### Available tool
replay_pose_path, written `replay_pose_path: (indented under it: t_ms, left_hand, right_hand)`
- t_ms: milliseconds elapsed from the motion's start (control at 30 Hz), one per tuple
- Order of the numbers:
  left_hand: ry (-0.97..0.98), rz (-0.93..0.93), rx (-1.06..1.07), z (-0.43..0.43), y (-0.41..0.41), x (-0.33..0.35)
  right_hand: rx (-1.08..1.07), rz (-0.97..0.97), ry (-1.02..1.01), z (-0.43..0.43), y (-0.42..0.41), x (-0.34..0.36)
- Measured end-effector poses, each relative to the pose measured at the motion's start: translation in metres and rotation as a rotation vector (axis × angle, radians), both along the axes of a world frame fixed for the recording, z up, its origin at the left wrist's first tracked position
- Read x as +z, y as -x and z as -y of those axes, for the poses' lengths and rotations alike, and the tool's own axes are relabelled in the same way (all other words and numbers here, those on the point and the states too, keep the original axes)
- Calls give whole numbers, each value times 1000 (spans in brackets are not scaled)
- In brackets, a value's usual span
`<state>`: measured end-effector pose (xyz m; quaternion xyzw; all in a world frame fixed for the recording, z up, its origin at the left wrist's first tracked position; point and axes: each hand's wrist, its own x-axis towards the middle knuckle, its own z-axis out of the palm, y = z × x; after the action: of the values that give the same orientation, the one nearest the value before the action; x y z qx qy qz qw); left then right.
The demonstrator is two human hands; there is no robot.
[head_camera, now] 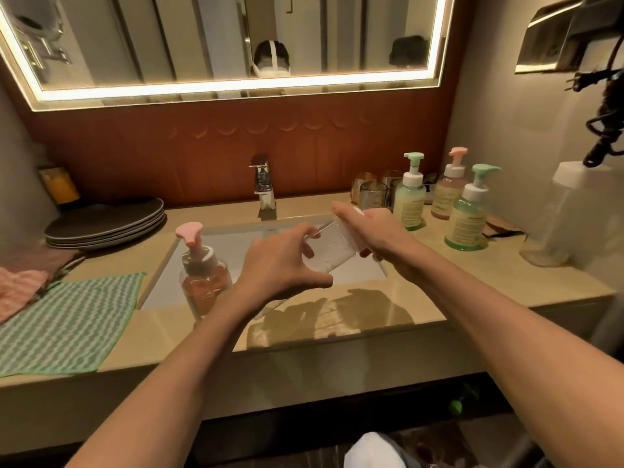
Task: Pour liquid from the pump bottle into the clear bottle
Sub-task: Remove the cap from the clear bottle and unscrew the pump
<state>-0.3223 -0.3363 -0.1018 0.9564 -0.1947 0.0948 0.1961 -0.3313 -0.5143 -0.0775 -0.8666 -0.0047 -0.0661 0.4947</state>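
A clear bottle [332, 249] is held tilted over the sink [236, 244], with both hands on it. My left hand [280, 268] grips its lower end. My right hand [374, 231] covers its upper end, where a white cap part shows under the fingers. The pump bottle [202, 278] with a pink pump head and reddish liquid stands upright at the sink's front left edge, just left of my left forearm. Neither hand touches it.
A chrome faucet [263, 187] stands behind the sink. Three more pump bottles [410, 197] and some glasses [371, 194] stand at the right. Stacked dark plates [104, 224] and a green striped cloth [67, 325] lie at the left. A tall clear container [560, 217] stands far right.
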Motion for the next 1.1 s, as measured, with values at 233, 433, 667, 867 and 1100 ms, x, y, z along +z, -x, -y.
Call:
replay_pose_path:
  t_ms: [233, 433, 667, 867, 1100]
  left_hand:
    - [61, -137, -19, -7, -9, 2]
    - [133, -208, -63, -10, -15, -3]
    - [139, -245, -123, -6, -21, -14]
    - [406, -268, -52, -9, -23, -15]
    - [706, -195, 30, 7, -7, -27]
  right_hand:
    - [127, -37, -37, 13, -7, 3]
    - [214, -99, -53, 19, -13, -4]
    - [245, -118, 13, 35, -17, -16]
    - [19, 36, -156, 54, -23, -27]
    - [60, 120, 466, 61, -13, -69]
